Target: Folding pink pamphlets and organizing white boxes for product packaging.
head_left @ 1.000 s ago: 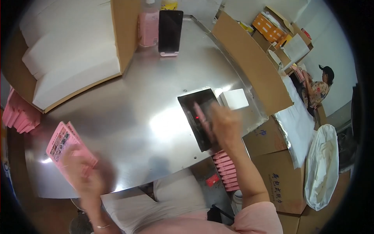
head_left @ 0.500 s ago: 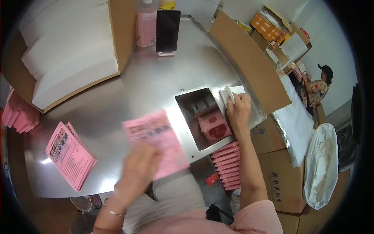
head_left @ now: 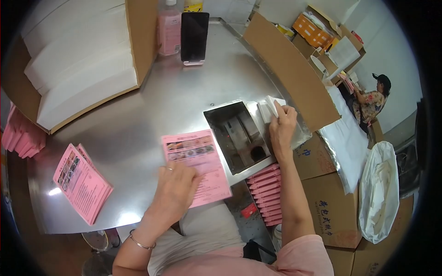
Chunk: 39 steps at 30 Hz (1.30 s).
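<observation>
A flat pink printed sheet with rows of small pictures lies on the steel table, its near edge reaching over the table's edge. My left hand is on its lower left part, fingers curled against it; the fingertips are partly hidden. Right of the sheet is a rectangular opening in the table, with dark metal parts inside. Beyond its right side my right hand grips a small stack of folded white tissues between thumb and fingers.
More pink printed sheets lie at left. A carton of white tissues stands behind them. A phone on a stand and a pink bottle are at the back. Pink packets are stacked below the opening. Another person sits far right.
My left hand and the pink sheet have moved right, close to the opening. A pink packet seen inside the opening is gone from there. My right hand stays at the tissues.
</observation>
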{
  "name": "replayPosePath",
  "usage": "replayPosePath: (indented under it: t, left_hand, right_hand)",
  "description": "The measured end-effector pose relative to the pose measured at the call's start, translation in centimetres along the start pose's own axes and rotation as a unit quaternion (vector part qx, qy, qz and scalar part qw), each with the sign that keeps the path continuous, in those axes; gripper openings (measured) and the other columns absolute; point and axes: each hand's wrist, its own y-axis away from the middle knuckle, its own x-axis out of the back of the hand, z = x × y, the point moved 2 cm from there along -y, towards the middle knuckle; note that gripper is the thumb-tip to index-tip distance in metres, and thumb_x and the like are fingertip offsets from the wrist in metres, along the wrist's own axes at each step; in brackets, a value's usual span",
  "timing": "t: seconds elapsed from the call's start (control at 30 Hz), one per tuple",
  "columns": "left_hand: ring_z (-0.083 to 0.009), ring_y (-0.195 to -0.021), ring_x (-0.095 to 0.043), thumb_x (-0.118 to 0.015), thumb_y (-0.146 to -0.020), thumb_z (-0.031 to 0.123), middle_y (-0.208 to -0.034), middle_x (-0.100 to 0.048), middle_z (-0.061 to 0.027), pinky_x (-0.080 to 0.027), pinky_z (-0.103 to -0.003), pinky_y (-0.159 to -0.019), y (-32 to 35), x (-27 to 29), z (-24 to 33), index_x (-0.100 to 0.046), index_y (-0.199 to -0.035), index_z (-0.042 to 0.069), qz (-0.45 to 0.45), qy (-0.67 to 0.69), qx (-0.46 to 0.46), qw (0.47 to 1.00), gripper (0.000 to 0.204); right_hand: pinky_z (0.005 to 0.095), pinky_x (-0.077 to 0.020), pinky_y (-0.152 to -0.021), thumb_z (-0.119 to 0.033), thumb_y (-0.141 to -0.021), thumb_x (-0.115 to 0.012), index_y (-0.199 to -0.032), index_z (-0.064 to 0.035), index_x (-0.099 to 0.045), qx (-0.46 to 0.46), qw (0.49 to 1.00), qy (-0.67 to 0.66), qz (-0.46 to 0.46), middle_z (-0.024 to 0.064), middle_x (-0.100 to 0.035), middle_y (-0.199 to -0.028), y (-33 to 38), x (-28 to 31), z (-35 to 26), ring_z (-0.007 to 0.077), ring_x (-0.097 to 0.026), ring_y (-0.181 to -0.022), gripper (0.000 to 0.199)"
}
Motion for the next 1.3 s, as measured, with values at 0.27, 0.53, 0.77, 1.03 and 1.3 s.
replayPosePath:
  t: [0.27,0.53,0.77,1.03,1.3]
  left_hand:
    - [-0.0482,-0.128,-0.045,-0.079,-0.067,0.035,-0.143,-0.046,-0.0284,-0.04,-0.05,-0.101,2.6,2.2,-1.8,-0.055,-0.126,-0.004,-0.021,-0.071,0.044,0.996,0.075]
    - [-0.0481,-0.144,-0.028,-0.078,-0.071,0.038,-0.157,-0.029,-0.0265,-0.024,-0.062,-0.111,1.2,0.7,-1.4,-0.053,-0.132,0.004,0.144,-0.144,0.152,0.967,0.074]
    - [-0.0393,-0.115,-0.047,-0.076,-0.074,0.047,-0.13,-0.054,-0.0199,-0.036,-0.049,-0.091,1.7,1.4,0.0,-0.067,-0.116,0.011,0.068,-0.248,0.144,0.956,0.057]
    - [-0.0363,-0.105,-0.05,-0.076,-0.078,0.038,-0.125,-0.055,-0.0183,-0.039,-0.051,-0.085,1.4,1.6,0.0,-0.063,-0.118,0.006,0.021,-0.209,0.116,0.971,0.052]
    - [-0.0327,-0.091,-0.051,-0.076,-0.076,0.037,-0.108,-0.055,-0.0166,-0.037,-0.046,-0.073,3.6,3.0,-0.9,-0.063,-0.108,0.007,0.076,-0.225,0.176,0.955,0.046]
  right_hand:
    - [0.0674,-0.0323,-0.11,-0.012,-0.082,-0.063,-0.101,-0.0013,-0.066,0.346,0.871,-0.324,-0.127,0.0145,-0.061,-0.1,10.1,7.2,-19.7,0.0345,-0.062,-0.108,0.022]
    - [0.0623,-0.0322,-0.112,-0.009,-0.072,-0.066,-0.101,-0.0012,-0.069,0.316,0.892,-0.189,-0.264,0.0158,-0.067,-0.097,7.0,0.4,-22.2,0.0322,-0.067,-0.092,0.031]
    - [0.0466,-0.0476,-0.085,-0.014,-0.08,-0.072,-0.109,0.0006,-0.063,0.089,0.983,0.159,-0.023,0.0191,-0.06,-0.106,0.2,2.2,-4.6,0.035,-0.057,-0.104,0.034]
    - [0.0418,-0.0476,-0.078,-0.006,-0.08,-0.066,-0.097,-0.005,-0.073,-0.042,0.993,-0.08,-0.079,0.0127,-0.061,-0.086,1.5,1.5,0.0,0.0321,-0.059,-0.085,0.019]
    - [0.0422,-0.0483,-0.082,-0.008,-0.083,-0.063,-0.109,-0.0051,-0.072,-0.014,0.996,-0.04,-0.078,0.0157,-0.062,-0.095,1.4,1.1,-0.2,0.0336,-0.06,-0.091,0.027]
